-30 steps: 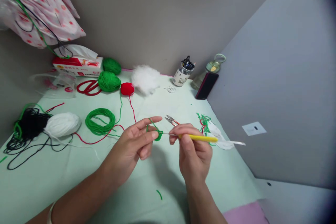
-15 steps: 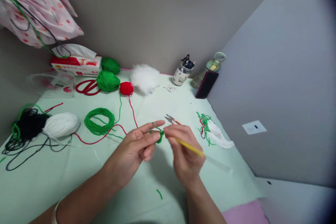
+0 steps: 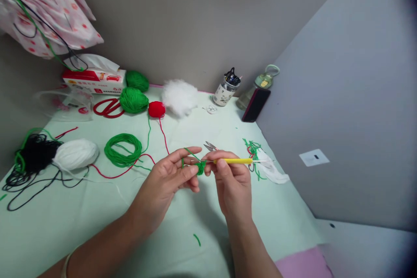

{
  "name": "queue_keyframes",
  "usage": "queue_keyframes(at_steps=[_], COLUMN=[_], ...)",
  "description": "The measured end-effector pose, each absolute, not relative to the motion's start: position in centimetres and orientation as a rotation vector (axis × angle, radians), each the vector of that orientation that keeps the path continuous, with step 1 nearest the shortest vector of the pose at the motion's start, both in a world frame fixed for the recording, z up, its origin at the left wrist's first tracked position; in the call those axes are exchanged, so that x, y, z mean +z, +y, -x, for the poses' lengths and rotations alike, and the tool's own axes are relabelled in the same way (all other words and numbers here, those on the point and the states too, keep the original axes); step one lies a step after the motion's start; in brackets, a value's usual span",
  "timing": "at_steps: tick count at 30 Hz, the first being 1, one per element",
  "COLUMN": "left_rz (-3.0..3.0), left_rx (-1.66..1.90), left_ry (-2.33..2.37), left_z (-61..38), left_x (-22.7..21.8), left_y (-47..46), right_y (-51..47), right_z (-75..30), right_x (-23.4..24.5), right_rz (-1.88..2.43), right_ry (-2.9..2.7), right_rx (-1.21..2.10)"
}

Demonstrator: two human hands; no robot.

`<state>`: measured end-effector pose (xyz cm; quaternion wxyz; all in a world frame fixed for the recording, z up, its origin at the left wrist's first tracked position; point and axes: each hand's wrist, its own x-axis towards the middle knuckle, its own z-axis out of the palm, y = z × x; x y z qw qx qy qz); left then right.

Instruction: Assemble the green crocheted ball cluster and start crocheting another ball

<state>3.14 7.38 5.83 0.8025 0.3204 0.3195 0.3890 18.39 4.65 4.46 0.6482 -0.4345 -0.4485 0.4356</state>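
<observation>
My left hand (image 3: 172, 171) pinches a small green crochet piece (image 3: 200, 168) between thumb and fingers. Green yarn runs over its raised index finger and down to the piece. My right hand (image 3: 233, 182) grips a crochet hook (image 3: 236, 161) by its yellow handle. The hook lies nearly level, its thin metal tip at the top of the green piece and its other metal end pointing right. Just behind the right hand, small scissors (image 3: 210, 146) lie on the table, their handles hidden by the fingers.
On the left are a green yarn coil (image 3: 123, 150), a white yarn ball (image 3: 76, 154) and black yarn (image 3: 39, 154). Green balls (image 3: 134, 100), a red ball (image 3: 157, 109) and white stuffing (image 3: 180, 97) stand behind. Yarn scraps (image 3: 252, 150), a phone (image 3: 256, 105) and a bottle (image 3: 250, 95) are right.
The crochet hook has swung from slanting down to the right to nearly level. My right hand has turned with it; my left hand still holds the green piece.
</observation>
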Motion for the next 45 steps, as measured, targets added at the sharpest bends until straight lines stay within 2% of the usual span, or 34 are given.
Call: queue_keyframes(at_steps=[9,18,21,23,27,29,31,35,38,45], left_rz=[-0.744,-0.878,-0.74,-0.615,-0.548,-0.611,-0.69,-0.759,-0.64,-0.604], left_rx=[0.824,0.987,0.901,0.799,0.809,0.831,0.862,0.919,0.813,0.82], left_ry=[0.753,0.874,0.788,0.708,0.695,0.719,0.764,0.813,0.746,0.709], left_z=[-2.9,-3.2,-3.3,-3.2,-2.7,-2.7,-2.9,-3.3,-3.1,-2.7], left_x=[6.1,5.7,5.7,5.9,6.5,6.6,6.4,5.7,5.7,6.3], left_y=[7.4,7.0,7.0,7.2,7.7,7.6,7.3,7.0,7.3,8.0], right_y=[4.3,3.1,3.1,3.3,4.1,4.3,4.2,3.4,3.2,4.5], right_z=[-18.5,-18.1,-18.1,-18.1,-18.0,-17.8,-17.6,-17.5,-17.8,-18.1], right_x=[5.1,4.3,3.6,3.7,4.8,5.1,5.0,4.3,4.2,5.0], right_rz=[0.941,1.071,1.105,1.116,1.027,0.996,1.021,1.097,1.13,0.984], right_ry=[-1.112,-1.721,-1.812,-1.728,-1.326,-1.275,-1.341,-1.612,-1.705,-1.152], right_rx=[0.883,0.177,-0.073,-0.006,0.471,0.59,0.579,0.249,0.145,0.724])
